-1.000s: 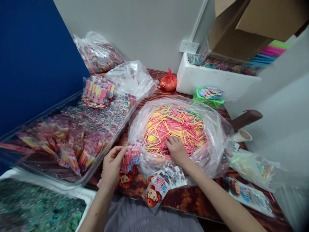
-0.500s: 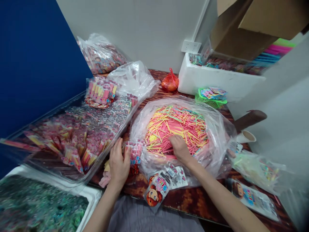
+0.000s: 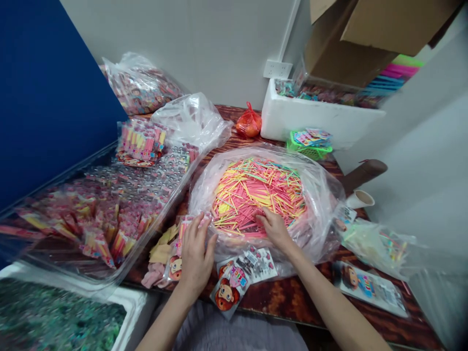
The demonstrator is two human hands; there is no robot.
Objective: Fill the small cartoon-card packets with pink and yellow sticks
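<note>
In the middle of the table a clear plastic bag [image 3: 204,165] lies open, full of thin pink, yellow and green sticks [image 3: 256,187]. My right hand [image 3: 274,228] reaches into its near side, fingers curled around some pink sticks; the fingertips are partly hidden among them. At the bag's left edge my left hand [image 3: 197,251] is open, fingers stretched out over printed packets [image 3: 175,265]. Whether it touches them I cannot tell. Between my forearms lies a flat printed pouch [image 3: 228,290] with a cartoon face, overlapping the bag's near edge.
To the left, a clear tray [image 3: 146,251] holds many stick-filled packets, with a bundle [image 3: 141,141] on top. A white foam box [image 3: 318,117], green basket [image 3: 310,150] and red bag [image 3: 249,122] stand behind. A paper cup [image 3: 360,199] and another pouch [image 3: 369,287] lie right.
My left hand has moved right, from beside the tray to the bag's left edge, uncovering packets and yellow pieces. My right hand stays among the sticks, its fingers less tightly curled. The view has shifted slightly.
</note>
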